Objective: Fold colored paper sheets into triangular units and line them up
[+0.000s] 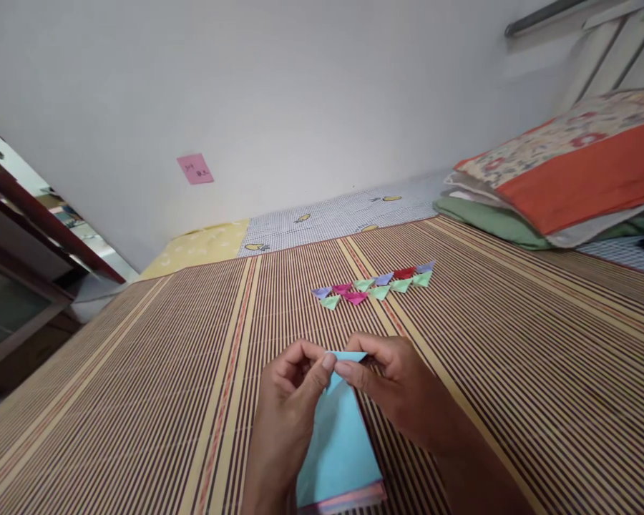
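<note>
Both hands pinch a small folded piece of light blue paper between thumbs and fingers. My left hand grips its left end, and my right hand holds the right side, the two thumbs almost touching. Just below them lies a stack of paper with a light blue sheet on top and pink edges showing at the bottom. Beyond my hands, several small folded paper triangles in green, blue, pink and red form two slanted rows on the striped mat.
A pile of folded bedding with an orange and floral pillow rests at the right. A pink note is stuck on the white wall. Yellow cloth and checked cloth run along the mat's far edge.
</note>
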The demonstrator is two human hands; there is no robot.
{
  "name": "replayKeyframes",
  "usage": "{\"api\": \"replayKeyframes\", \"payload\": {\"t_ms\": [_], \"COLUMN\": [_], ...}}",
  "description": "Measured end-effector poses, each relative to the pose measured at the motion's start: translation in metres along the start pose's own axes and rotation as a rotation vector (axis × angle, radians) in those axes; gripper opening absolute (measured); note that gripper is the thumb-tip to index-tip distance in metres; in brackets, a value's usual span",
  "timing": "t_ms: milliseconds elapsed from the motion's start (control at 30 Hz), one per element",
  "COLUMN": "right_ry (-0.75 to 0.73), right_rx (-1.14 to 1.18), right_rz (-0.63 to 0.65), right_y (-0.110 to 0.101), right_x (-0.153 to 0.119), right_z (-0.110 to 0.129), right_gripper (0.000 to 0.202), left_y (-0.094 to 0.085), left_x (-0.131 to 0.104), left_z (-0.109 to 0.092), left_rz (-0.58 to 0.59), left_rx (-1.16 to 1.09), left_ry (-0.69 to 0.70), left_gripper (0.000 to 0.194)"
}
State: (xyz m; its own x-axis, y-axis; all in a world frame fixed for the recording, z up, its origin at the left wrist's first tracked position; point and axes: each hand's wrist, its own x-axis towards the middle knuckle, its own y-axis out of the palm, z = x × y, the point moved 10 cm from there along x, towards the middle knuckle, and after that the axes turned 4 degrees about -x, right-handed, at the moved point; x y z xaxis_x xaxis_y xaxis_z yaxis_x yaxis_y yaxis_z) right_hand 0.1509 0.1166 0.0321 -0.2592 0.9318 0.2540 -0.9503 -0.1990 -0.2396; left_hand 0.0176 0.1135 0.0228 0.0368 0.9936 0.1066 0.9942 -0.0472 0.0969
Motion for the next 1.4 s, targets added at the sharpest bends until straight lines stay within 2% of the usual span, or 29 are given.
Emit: {"api": "replayKeyframes", "payload": {"t_ms": [167,300,400,500,600,733,833,967,1067,1200,1300,1400], "right_ry": [0.032,-0.010,-0.034,-0.038,-0.055,-0.135,-0.180,-0.107,-0.068,-0.161,-0.188,-0.157], "right_rx": [0.124,0.098,0.101,0.132,0.108,-0.081,-0.132,0.070,0.137,-0.041,-0.108,-0.014], "right_rz": [-0.043,-0.117,-0.090,-0.056,-0.140,-0.263,-0.241,-0.126,-0.086,-0.153,-0.196,-0.132], "right_y": [-0.003,-0.010,-0.009,-0.007,-0.014,-0.022,-0.020,-0.013,-0.009,-0.011,-0.013,-0.008], "right_x": [0.002,0.001,0.001,0.001,0.002,-0.001,-0.002,0.001,0.002,0.001,-0.001,0.000], "right_z": [-0.008,-0.004,0.002,0.005,0.006,0.015,0.019,0.007,0.003,0.016,0.019,0.015], "right_gripper": [0.028,0.037,0.039,0.038,0.032,0.028,0.031,0.036,0.034,0.028,0.031,0.034], "left_y": [-0.002,0.006,0.010,0.010,0.007,0.006,0.009,0.019,0.013,0.002,0.002,0.004], "left_x": [0.000,0.000,-0.001,-0.003,-0.005,-0.006,-0.006,-0.007,-0.006,-0.006,-0.005,-0.004], "left_z": [-0.005,0.004,0.007,0.006,-0.001,-0.005,-0.003,-0.002,-0.009,-0.010,-0.002,0.001], "left_rz": [-0.031,0.078,0.130,0.121,0.071,0.043,0.077,0.182,0.119,0.011,0.001,0.010], "left_rx": [0.050,0.080,0.059,0.041,0.080,0.141,0.134,0.076,0.062,0.051,-0.004,-0.112], "left_ry": [0.045,-0.029,-0.066,-0.063,0.014,0.053,0.015,-0.014,0.054,0.099,0.064,0.048], "left_gripper": [0.024,0.021,0.021,0.023,0.023,0.023,0.025,0.025,0.022,0.023,0.024,0.023]}}
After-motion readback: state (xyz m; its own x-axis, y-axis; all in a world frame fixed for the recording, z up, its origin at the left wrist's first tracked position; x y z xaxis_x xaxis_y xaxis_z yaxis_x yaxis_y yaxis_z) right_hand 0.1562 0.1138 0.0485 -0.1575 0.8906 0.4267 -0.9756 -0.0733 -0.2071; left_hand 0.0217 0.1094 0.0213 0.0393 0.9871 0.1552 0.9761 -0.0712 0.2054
